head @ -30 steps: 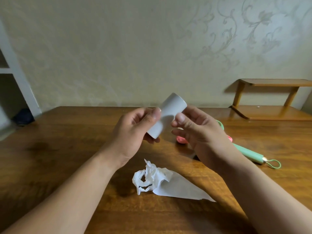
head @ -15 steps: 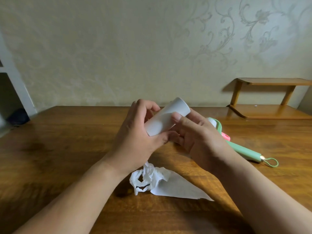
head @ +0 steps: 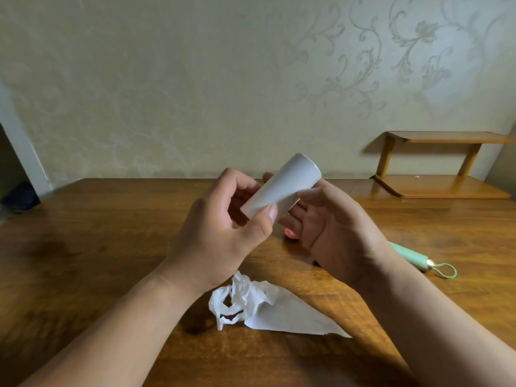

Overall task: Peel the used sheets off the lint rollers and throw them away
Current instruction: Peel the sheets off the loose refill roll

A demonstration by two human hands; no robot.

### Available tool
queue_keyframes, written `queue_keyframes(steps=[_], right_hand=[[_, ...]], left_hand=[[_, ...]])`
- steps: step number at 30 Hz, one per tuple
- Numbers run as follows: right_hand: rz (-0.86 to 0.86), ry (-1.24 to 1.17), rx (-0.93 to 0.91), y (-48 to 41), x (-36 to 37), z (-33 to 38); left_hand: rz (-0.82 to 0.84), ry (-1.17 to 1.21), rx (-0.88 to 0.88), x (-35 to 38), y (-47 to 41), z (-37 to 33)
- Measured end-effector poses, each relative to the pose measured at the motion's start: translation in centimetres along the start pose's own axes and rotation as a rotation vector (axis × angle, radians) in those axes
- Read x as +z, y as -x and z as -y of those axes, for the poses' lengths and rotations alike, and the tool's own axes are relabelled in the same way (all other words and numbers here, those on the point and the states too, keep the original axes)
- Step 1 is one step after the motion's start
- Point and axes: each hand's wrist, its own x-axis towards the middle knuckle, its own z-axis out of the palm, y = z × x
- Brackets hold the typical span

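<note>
I hold a white lint roller roll [head: 282, 188] tilted above the wooden table [head: 97, 247], its far end up and to the right. My left hand [head: 220, 233] grips its near end, thumb pressed on the sheet. My right hand [head: 332, 230] cradles the roll from below and behind. A crumpled, peeled white sheet [head: 262, 305] lies on the table below my wrists. A mint-green lint roller handle [head: 413, 256] with a loop pokes out from behind my right wrist; something pink [head: 290, 234] shows under my right fingers.
A small two-tier wooden shelf [head: 441, 188] stands at the table's back right corner against the patterned wall. A white door frame and a dark opening are at the far left.
My left hand has shifted from wrapping over the roll to pinching its near end with the thumb. My right hand has opened out beneath the roll. The roll tilted slightly higher.
</note>
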Motion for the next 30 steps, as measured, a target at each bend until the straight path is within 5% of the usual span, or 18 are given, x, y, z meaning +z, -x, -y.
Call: queue_keyframes(steps=[7, 11, 18, 30], right_hand=[[-0.036, 0.07, 0.029, 0.1, 0.3, -0.3], [-0.085, 0.44, 0.016, 0.6, -0.1, 0.0], [0.027, 0.579, -0.043, 0.7, 0.5, -0.3], [-0.014, 0.851, -0.255, 1.2, 0.9, -0.1]], left_hand=[[-0.043, -0.076, 0.086, 0.1, 0.0, 0.0], [-0.077, 0.014, 0.063, -0.3, -0.4, -0.4], [-0.057, 0.096, 0.153, -1.7, -1.4, 0.1], [-0.009, 0.253, 0.042, -1.8, -1.0, 0.0]])
